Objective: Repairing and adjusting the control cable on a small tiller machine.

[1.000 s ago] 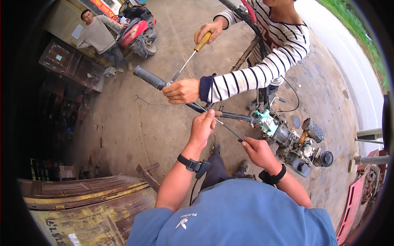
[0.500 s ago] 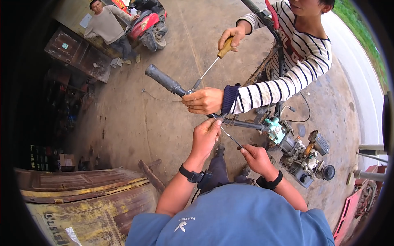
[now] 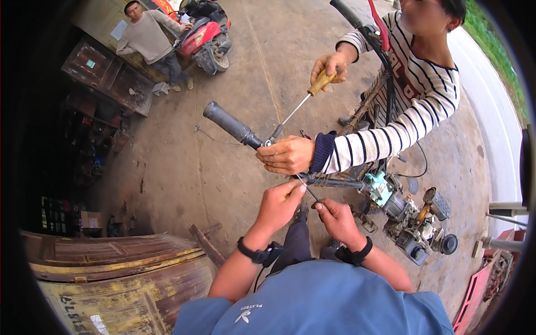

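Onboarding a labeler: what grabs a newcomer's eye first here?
In the middle, the wearer's left hand and right hand pinch a thin cable. Just above, a striped-sleeved co-worker holds a yellow-handled screwdriver near the black handlebar grip. A red scooter stands at upper left.

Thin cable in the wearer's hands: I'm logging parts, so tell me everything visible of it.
The thin cable looks dark between the hands and paler above the left hand, which pinches it. The right hand pinches it lower down. It slants down rightward, looking straight, below the co-worker's nearer hand. Its material is unclear.
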The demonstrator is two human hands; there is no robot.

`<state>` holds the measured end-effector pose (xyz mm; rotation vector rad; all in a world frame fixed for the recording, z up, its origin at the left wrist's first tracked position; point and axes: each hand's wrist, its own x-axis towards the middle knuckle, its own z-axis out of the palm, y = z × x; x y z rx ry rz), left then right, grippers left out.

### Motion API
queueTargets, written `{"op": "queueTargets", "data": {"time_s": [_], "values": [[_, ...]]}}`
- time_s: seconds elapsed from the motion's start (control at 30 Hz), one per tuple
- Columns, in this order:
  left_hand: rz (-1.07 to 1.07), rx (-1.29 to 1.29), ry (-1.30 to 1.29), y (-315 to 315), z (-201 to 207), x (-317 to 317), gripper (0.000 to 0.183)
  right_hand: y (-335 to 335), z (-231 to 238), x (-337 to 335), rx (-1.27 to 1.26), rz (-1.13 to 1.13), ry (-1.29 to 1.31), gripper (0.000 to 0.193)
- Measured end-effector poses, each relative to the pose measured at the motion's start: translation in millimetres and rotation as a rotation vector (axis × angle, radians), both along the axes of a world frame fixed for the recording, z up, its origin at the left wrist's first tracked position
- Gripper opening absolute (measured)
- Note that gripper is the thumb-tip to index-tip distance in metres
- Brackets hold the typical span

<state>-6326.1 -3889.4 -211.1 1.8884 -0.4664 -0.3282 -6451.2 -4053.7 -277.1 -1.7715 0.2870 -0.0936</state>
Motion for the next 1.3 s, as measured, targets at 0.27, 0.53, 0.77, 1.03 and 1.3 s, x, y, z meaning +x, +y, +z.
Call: {"op": "queueTargets", "data": {"time_s": [0.27,0.53,0.77,1.03,1.3], "values": [[-0.067,0.059,-0.438,31.6,106.2,73.0,0.032,-0.5,12.1,-0.1,-0.037,0.015,0.037,0.022],[-0.145,0.180,-0.311,23.9,115.9,95.4,0.029,-1.6,13.2,10.5,-0.084,0.008,0.028,0.023],[-0.168,0.356,-0.158,17.8,117.6,93.6,0.035,0.1,18.8,28.3,-0.071,-0.012,0.037,0.024],[-0.130,-0.075,0.177,24.2,102.3,92.5,0.040,10.1,55.4,72.7,-0.149,-0.079,-0.136,0.020],[-0.134,-0.040,0.021,29.6,87.1,83.1,0.037,7.1,69.9,81.8,-0.553,-0.022,-0.172,0.018]]}}
